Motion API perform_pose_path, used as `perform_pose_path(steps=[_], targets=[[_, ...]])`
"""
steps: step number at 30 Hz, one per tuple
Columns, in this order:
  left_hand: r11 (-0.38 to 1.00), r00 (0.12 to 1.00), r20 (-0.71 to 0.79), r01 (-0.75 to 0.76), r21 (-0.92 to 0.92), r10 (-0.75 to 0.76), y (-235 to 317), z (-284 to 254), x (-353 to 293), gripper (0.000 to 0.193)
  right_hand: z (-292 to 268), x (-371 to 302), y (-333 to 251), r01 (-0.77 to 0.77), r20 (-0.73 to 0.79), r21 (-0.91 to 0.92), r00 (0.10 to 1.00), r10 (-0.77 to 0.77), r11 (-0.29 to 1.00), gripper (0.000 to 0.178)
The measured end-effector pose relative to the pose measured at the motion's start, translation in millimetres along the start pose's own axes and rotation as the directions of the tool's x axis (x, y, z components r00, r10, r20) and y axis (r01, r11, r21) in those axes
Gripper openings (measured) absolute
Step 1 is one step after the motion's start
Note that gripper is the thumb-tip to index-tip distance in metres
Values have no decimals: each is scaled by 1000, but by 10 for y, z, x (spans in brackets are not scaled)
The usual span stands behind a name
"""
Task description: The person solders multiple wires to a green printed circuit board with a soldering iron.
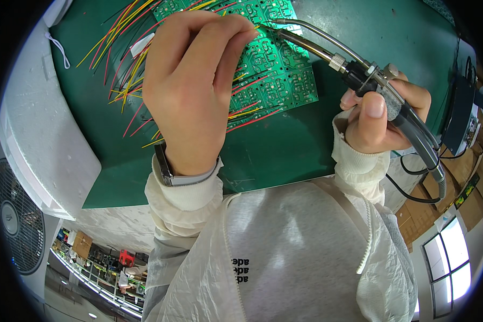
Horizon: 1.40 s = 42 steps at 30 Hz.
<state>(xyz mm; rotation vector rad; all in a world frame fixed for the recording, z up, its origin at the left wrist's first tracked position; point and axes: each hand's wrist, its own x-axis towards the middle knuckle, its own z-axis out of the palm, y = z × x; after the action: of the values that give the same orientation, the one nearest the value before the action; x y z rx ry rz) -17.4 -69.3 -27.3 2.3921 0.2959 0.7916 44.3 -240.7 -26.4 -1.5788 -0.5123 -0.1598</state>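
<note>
My left hand (pixel 190 91), a watch at its wrist, is closed in a pinch over the green circuit board panel (pixel 300 83). A short end of a yellow wire (pixel 258 27) shows at its fingertips; the rest is hidden behind the fingers. Wrapped in my right hand (pixel 371 126) is a soldering iron (pixel 354 75) with a thin metal feed tube (pixel 327 35) along its upper side. The iron's tip meets the board area right beside the pinched wire; whether it touches, I cannot tell. Red, yellow and black wires (pixel 126 88) fan out leftward from the board.
A green mat (pixel 284 150) covers the table. White foam (pixel 48 112) borders the left side, near a fan (pixel 19 214). On the right sit a dark device (pixel 459 115) with black cables (pixel 408 196) and cardboard boxes (pixel 426 198). A person (pixel 124 279) is far off at lower left.
</note>
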Motion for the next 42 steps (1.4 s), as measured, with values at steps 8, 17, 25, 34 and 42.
perform_pose_path(steps=[8, 17, 25, 34, 42], targets=[[1000, 1000, -13, -16, -6, 16, -18, 2, 6, 10, 16, 17, 2, 3, -4, 9, 1000, -3, 1000, 36], [992, 981, -171, 71, -103, -88, 156, 106, -14, 10, 16, 14, 15, 33, 9, 19, 999, -33, 999, 36], [999, 990, 137, 13, 53, -21, 247, -60, 131, 9, 12, 11, -6, 33, 28, -29, 999, -32, 999, 37], [995, 996, -86, 11, -104, -20, 155, 46, 33, 8, 5, 29, 19, 98, -95, 39, 991, -94, 994, 35], [995, 985, -162, 52, -82, -65, 212, 76, 15, 8, -3, -1, 17, 71, 32, -45, 997, -70, 996, 38]])
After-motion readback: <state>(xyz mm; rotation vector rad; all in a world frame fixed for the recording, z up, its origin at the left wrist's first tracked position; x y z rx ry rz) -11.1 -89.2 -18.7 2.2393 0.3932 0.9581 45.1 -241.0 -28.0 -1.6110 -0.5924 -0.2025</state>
